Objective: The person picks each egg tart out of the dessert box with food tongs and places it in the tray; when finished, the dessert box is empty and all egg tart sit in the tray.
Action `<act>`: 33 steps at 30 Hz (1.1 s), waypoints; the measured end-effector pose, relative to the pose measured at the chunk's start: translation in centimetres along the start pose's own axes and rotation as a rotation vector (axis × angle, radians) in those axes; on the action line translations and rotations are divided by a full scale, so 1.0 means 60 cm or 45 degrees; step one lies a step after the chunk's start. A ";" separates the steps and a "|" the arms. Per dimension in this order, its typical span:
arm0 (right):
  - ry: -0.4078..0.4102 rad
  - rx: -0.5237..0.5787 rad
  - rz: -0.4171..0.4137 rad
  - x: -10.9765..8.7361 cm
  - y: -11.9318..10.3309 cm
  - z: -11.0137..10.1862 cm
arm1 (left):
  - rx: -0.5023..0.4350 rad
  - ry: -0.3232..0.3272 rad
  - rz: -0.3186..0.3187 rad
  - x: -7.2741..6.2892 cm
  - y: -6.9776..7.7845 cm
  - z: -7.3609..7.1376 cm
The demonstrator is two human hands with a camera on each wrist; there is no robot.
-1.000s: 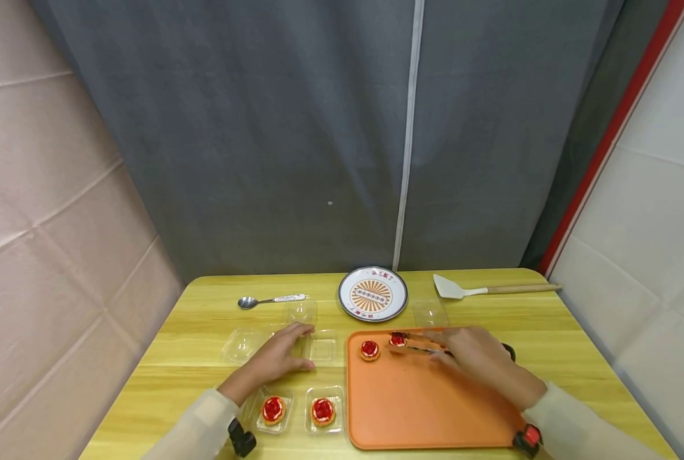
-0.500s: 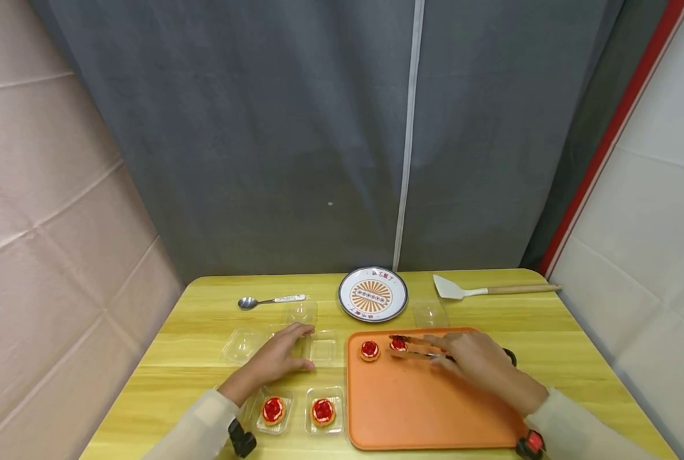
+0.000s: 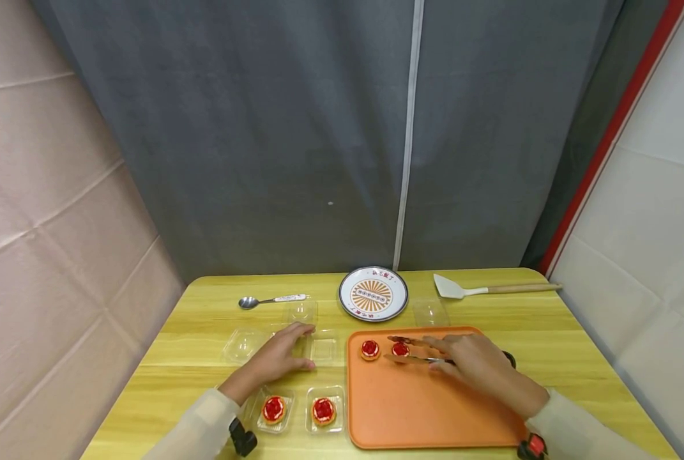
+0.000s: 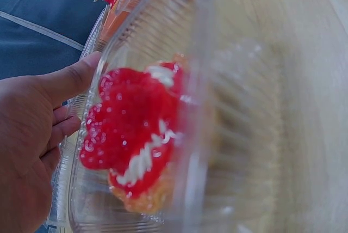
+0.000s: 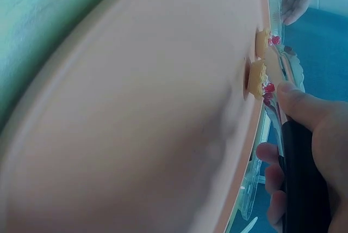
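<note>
In the head view my right hand (image 3: 476, 364) grips metal tongs (image 3: 413, 360) with a black handle (image 5: 302, 178). The tongs' arms stand apart on either side of a small red-topped tart (image 3: 400, 349) on the orange tray (image 3: 428, 409). Another tart (image 3: 370, 349) sits to its left. My left hand (image 3: 278, 355) is at a clear plastic box (image 3: 322, 349) left of the tray, thumb and fingers spread; whether they touch it is unclear. Two more tarts (image 3: 274, 409) lie in clear boxes nearer me, one large in the left wrist view (image 4: 133, 129).
Behind the tray stands a patterned plate (image 3: 373, 294), with a clear lid-like piece (image 3: 430, 313) beside it. A white spatula (image 3: 459, 289) lies at the back right, a spoon (image 3: 261, 301) at the back left. Another clear box (image 3: 244, 345) lies left of my left hand.
The tongs' arms have spread wider around the tart, which has shifted slightly to the right. My left hand stays where it was.
</note>
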State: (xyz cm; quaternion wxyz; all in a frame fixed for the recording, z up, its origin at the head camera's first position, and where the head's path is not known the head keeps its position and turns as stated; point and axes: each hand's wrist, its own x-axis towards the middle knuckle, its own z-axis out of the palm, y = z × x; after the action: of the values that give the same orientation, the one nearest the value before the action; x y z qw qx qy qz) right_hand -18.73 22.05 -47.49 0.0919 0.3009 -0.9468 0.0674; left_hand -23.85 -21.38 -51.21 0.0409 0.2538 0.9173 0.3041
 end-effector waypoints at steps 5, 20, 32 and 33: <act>0.006 -0.006 -0.002 -0.003 0.000 0.006 | -0.005 0.002 0.004 0.001 -0.002 0.001; -0.011 0.041 0.032 -0.007 -0.003 0.000 | -0.005 -0.003 0.018 -0.001 0.003 -0.003; 0.029 0.052 0.019 -0.002 -0.010 -0.004 | 0.056 0.005 0.055 -0.007 0.000 -0.003; 0.037 0.042 0.010 -0.001 -0.012 -0.006 | 0.060 0.004 0.054 -0.008 0.000 -0.003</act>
State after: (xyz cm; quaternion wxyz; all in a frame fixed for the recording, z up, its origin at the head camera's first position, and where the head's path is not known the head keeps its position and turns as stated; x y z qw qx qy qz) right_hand -18.23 21.54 -47.12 0.1003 0.2976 -0.9453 0.0876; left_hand -23.49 -21.70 -51.11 0.0272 0.2737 0.9187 0.2835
